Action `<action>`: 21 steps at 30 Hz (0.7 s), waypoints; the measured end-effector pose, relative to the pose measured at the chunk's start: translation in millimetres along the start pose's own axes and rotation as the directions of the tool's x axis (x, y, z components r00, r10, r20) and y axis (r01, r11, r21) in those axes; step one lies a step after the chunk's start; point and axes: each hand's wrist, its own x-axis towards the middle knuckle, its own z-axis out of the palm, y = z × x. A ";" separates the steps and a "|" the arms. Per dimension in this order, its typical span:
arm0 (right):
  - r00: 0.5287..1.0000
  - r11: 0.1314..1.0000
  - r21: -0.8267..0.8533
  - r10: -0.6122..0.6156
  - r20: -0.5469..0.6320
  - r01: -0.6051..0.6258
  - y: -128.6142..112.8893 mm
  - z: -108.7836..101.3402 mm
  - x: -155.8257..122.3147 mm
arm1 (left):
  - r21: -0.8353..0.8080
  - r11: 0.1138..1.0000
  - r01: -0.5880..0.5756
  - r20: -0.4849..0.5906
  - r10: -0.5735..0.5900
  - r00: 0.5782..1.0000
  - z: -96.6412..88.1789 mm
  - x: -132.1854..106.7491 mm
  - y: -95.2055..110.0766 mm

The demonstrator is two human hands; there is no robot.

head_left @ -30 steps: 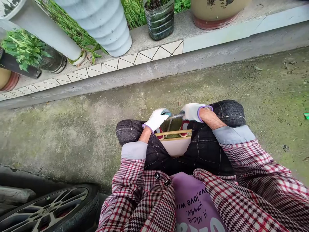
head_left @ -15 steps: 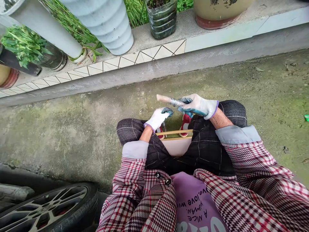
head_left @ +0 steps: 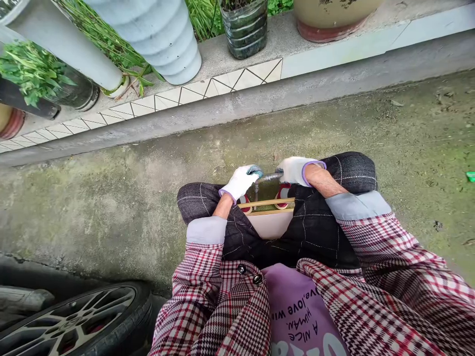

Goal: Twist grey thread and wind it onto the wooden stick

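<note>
My left hand (head_left: 242, 182), in a white glove with blue-green coated fingers, is closed beside a thin grey rod (head_left: 256, 192) that points down between my feet. My fingers hide the rod's upper end. My right hand (head_left: 295, 170), gloved the same way, is wrapped round a stick with a silvery wire-like wrapping (head_left: 272, 176). The stick lies nearly level, its free end reaching to the left hand's fingertips. Whether it touches the rod, I cannot tell. Below both hands are two light wooden strips (head_left: 265, 203) and a pale panel (head_left: 272, 225) between my thighs.
Along the far side runs a low tiled ledge (head_left: 226, 85) bearing a ribbed grey-white container (head_left: 163, 44), a cut plastic bottle planter (head_left: 245, 32) and a tan pot (head_left: 330, 20). A car wheel (head_left: 74, 321) is at lower left. Concrete floor (head_left: 129, 207) surrounds me.
My right hand has come down and slightly left, turning its back upward. The stick's pale end, raised and free before, is now down at my left hand, which has barely moved.
</note>
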 end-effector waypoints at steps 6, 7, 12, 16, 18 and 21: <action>0.988 0.993 -0.110 0.020 -0.154 -0.037 8.4 -10.5 10.3 | -0.336 0.937 0.095 -0.011 -0.104 0.994 7.6 -1.0 12.4; 0.985 0.997 -0.079 0.011 -0.173 -0.025 7.5 -11.5 9.5 | -0.370 0.924 0.097 -0.009 -0.108 0.994 8.3 -1.6 13.9; 0.980 0.920 0.389 0.029 -0.194 0.050 1.8 -12.0 -1.1 | -0.348 0.933 0.087 -0.006 -0.095 0.995 9.5 -3.5 10.8; 0.990 0.731 0.672 -0.037 -0.133 0.118 0.9 -13.6 -12.3 | -0.257 0.963 0.078 -0.011 -0.084 0.996 7.9 -2.8 5.6; 0.995 0.741 0.664 -0.096 -0.033 0.094 0.9 -14.6 -16.3 | -0.230 0.970 0.078 -0.052 -0.092 0.994 5.7 -1.7 6.3; 0.972 0.832 0.553 -0.159 0.174 0.037 0.2 -13.3 -19.5 | -0.225 0.974 0.039 -0.063 -0.055 0.997 0.8 -0.2 10.8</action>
